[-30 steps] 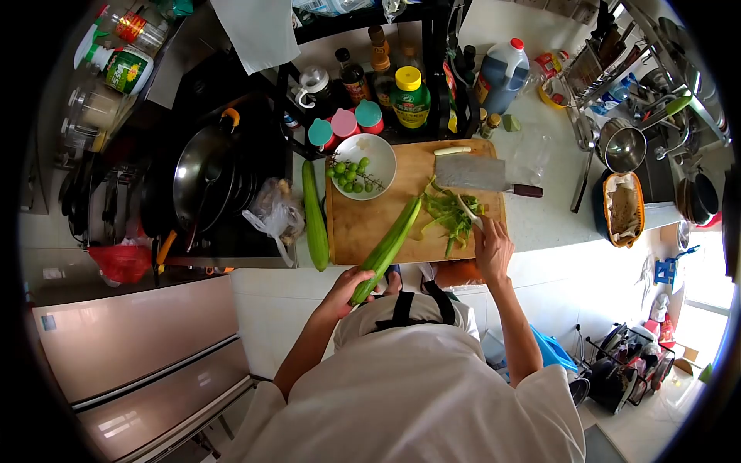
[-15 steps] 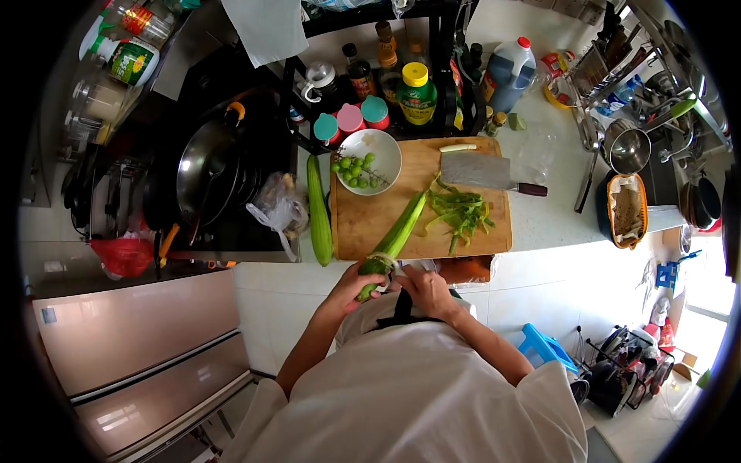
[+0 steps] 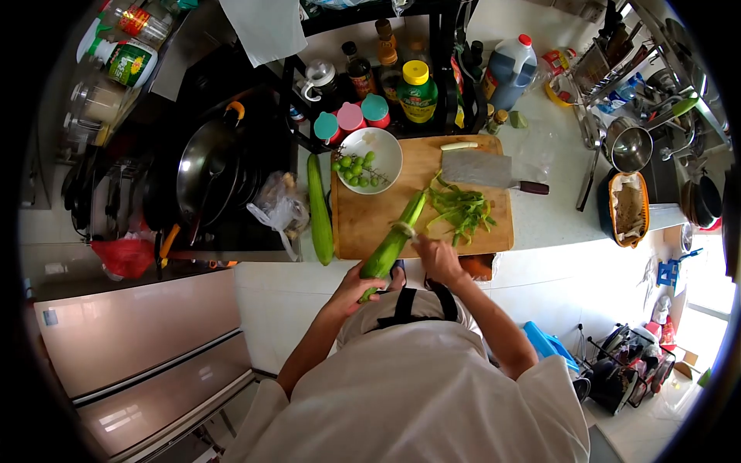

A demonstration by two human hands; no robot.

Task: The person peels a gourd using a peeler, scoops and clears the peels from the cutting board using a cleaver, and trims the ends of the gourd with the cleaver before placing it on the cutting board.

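Note:
My left hand (image 3: 356,286) is wrapped round the near end of a long green luffa (image 3: 387,251). The luffa slants up and away, its far tip over the wooden cutting board (image 3: 363,228). In my right hand (image 3: 440,261) is a peeler (image 3: 404,229), its pale head lying across the luffa's upper half. Green peelings (image 3: 461,214) lie in a heap on the board, just beyond my right hand. A cleaver (image 3: 477,167) with a dark handle rests behind them. Left of the board lies a second luffa (image 3: 319,210).
A white bowl (image 3: 392,158) of green grapes (image 3: 355,170) stands on the board's back left corner. Behind are lidded jars (image 3: 351,117) and a yellow-capped bottle (image 3: 417,96). A wok (image 3: 202,171) sits at left; a lined basket (image 3: 627,210) stands at right.
My right hand has moved the peeler up and away along the luffa, from near my left hand to its upper half. My left hand keeps its hold.

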